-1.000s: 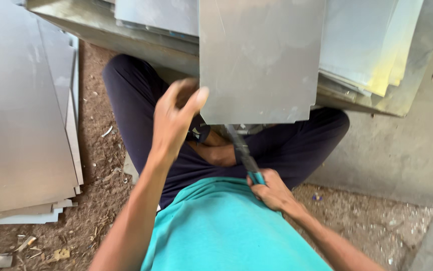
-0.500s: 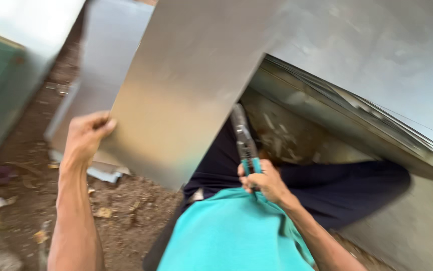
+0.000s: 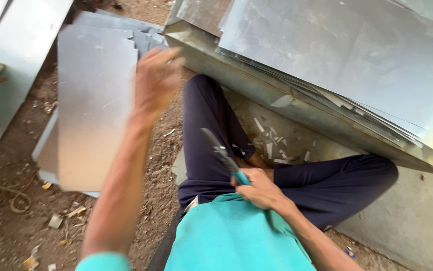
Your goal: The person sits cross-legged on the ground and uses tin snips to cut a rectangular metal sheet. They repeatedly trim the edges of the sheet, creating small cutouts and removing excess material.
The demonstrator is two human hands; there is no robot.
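Closest to me, my right hand [image 3: 261,190] was closed tight around the teal handles of the tin snips [image 3: 224,156], blades pointing up and away over my lap, nothing caught between them. My legs in dark trousers were folded on the concrete, with small metal offcuts [image 3: 271,145] scattered in the gap between my knees. Further out, my left hand [image 3: 155,80] hung blurred at the right edge of the cut sheet [image 3: 93,105], fingers loosened; I could not tell whether they touched it or had let go. That sheet lay atop the stack of sheets [image 3: 106,25] on the dirt to my left. To lay it well, I judged I should drop it flat and square with the stack's edges, fingers clear of the sharp rim. Beyond, the big pile of uncut sheets [image 3: 347,65] leaned over a metal trough
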